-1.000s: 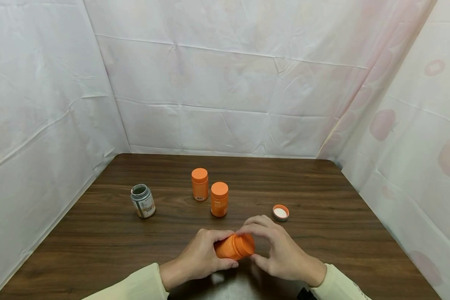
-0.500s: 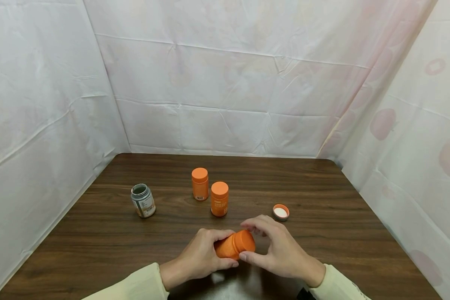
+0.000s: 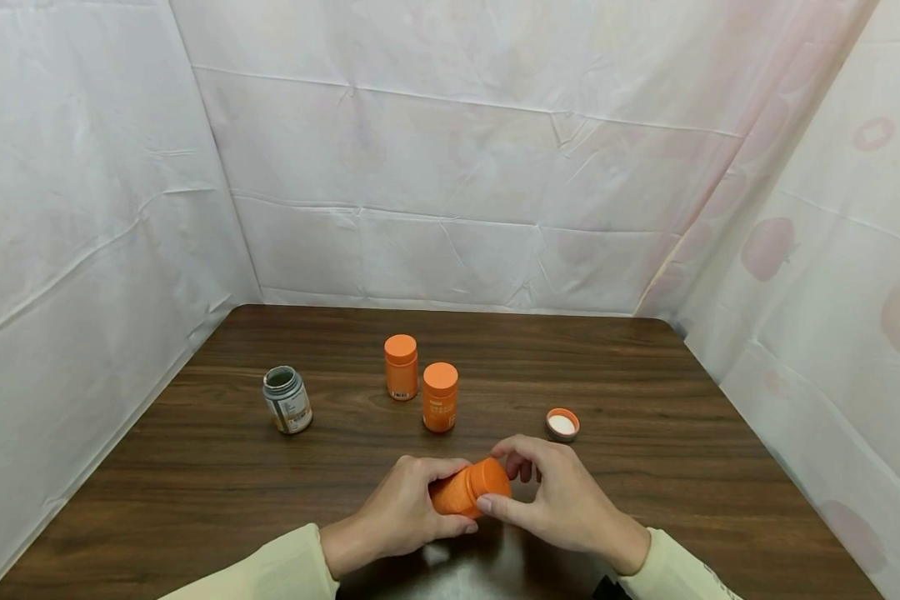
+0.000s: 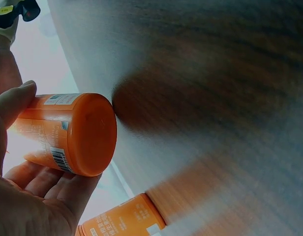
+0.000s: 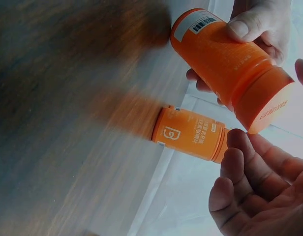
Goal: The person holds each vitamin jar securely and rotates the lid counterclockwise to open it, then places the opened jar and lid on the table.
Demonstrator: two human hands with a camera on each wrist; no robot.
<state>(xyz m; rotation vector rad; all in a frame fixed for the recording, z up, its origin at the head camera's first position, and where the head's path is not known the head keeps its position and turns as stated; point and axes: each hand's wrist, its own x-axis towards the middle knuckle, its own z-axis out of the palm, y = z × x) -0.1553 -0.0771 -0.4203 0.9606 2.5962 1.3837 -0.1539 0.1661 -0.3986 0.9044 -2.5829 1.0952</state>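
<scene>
My left hand (image 3: 401, 512) grips the body of an orange bottle (image 3: 455, 495), thumb on one side and fingers on the other. The bottle leans over to the right, its base edge close to the table in the left wrist view. Its ridge-necked orange cap (image 5: 266, 101) is on and faces my right hand (image 3: 558, 500). The right thumb and index fingertip are at opposite sides of that cap, pinching it lightly; the other fingers (image 5: 232, 167) are curled beside it. Further back stand two capped orange bottles, one nearer (image 3: 440, 400) and one behind it to the left (image 3: 401, 371).
An uncapped grey bottle (image 3: 288, 404) stands on the left of the dark wooden table (image 3: 645, 375). To the right lies a loose cap (image 3: 562, 425), orange and white inside facing up. White sheets (image 3: 450, 167) hang behind and along both sides.
The right index finger lifted off the cap and came back near its far edge, while the thumb moved up onto the near side. The left hand kept its grip on the bottle.
</scene>
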